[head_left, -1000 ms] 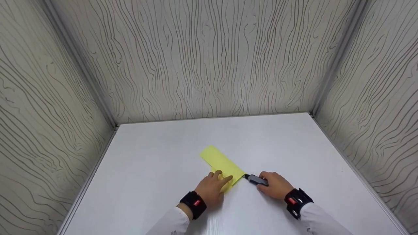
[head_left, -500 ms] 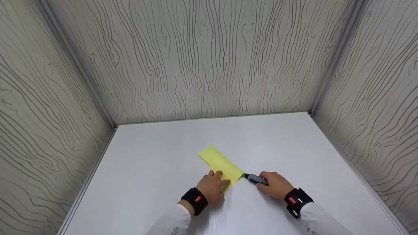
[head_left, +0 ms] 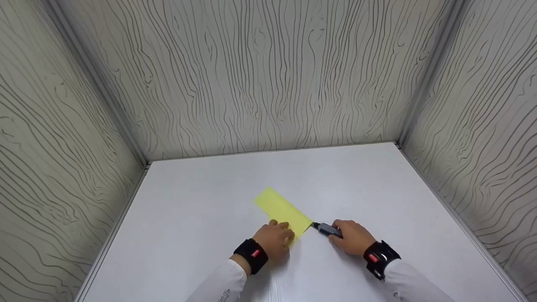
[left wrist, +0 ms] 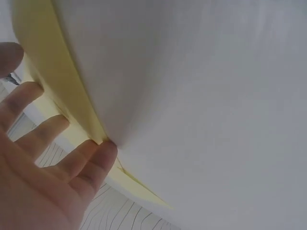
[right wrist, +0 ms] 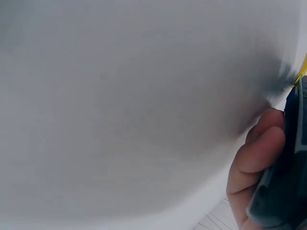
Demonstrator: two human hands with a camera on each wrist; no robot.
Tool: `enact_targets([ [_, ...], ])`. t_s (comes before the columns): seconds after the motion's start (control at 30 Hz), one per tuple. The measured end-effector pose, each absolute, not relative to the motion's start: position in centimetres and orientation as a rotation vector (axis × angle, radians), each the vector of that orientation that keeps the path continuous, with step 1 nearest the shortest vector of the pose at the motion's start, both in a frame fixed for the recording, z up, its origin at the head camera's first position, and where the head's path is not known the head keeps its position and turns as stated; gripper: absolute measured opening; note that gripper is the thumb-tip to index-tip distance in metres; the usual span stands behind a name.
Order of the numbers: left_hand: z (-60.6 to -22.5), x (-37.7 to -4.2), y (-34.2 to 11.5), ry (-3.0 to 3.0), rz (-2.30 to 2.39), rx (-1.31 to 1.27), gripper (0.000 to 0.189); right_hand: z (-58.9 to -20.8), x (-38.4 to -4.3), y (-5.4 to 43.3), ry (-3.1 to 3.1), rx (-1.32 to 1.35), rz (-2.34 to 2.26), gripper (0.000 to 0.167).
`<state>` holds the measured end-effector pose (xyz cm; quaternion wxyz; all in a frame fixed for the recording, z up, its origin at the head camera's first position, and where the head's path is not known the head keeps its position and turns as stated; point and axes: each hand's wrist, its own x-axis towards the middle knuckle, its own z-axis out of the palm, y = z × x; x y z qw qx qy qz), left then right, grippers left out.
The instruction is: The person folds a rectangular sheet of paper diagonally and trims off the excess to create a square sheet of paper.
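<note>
- Folded yellow paper (head_left: 283,209) lies mid-tabletop (head_left: 201,201), between left and right edges, well off the far edge.
- Left hand (head_left: 275,240): grip apart, fingers on the paper; pressing firmly, away from the tip, should stop slipping.
- Right hand (head_left: 351,238): grip clamped on the cutter-like tool (head_left: 329,230), tip at the paper's rightmost corner; a low, steady angle would suit.

Head view: yellow paper (head_left: 280,206), 6 o'clock side hidden by left hand (head_left: 273,242) | left wristband (head_left: 257,262), lettering too small | right wrist view: dark tool (right wrist: 283,199), cut off at 3 o'clock
</note>
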<state>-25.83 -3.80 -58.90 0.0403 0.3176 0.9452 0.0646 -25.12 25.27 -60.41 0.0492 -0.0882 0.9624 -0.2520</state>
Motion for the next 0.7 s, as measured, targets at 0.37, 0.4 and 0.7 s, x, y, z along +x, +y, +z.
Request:
enact_targets([
  [0.37,-59.4,-26.1,-3.5,2.935,0.202,0.997,0.03,-60.6,-25.0,25.0,2.92,-0.219,-0.726,0.018],
  [0.4,-59.5,-26.1,-3.4,2.95,0.181,0.999,0.035,-60.5,-24.9,24.9,2.916,-0.216,-0.729,0.018],
  [0.7,-60.7,-25.5,-2.5,3.141,0.113,1.033,0.012,-60.2,-24.2,24.2,2.912,-0.218,-0.738,0.019],
])
